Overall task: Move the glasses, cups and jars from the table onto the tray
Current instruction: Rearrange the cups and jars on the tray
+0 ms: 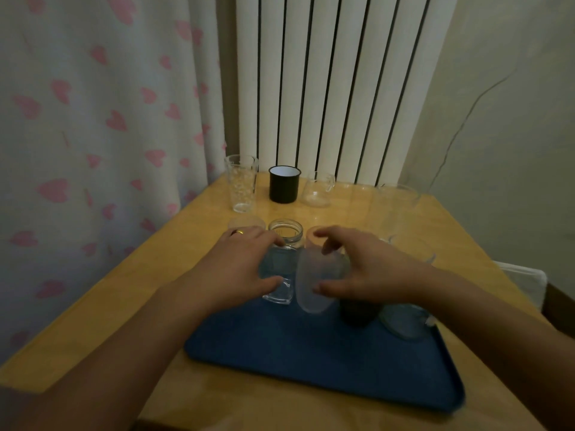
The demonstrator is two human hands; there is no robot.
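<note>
Left hand point(239, 269) grips jar point(281, 269), right hand point(367, 269) seemingly frosted glass point(314, 284)

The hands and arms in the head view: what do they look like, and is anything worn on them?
Both forearms are bare, with no sleeves, watch or gloves in view. The left hand wears one gold-coloured ring on a finger. The right hand shows no ring or other jewellery. The nails look short and plain, though the picture is dim and slightly blurred.

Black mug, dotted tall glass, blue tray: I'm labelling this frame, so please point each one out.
black mug point(283, 189), head view, outer side wall.
dotted tall glass point(241, 185), head view, patterned wall.
blue tray point(311, 353), head view, bare floor.
</note>
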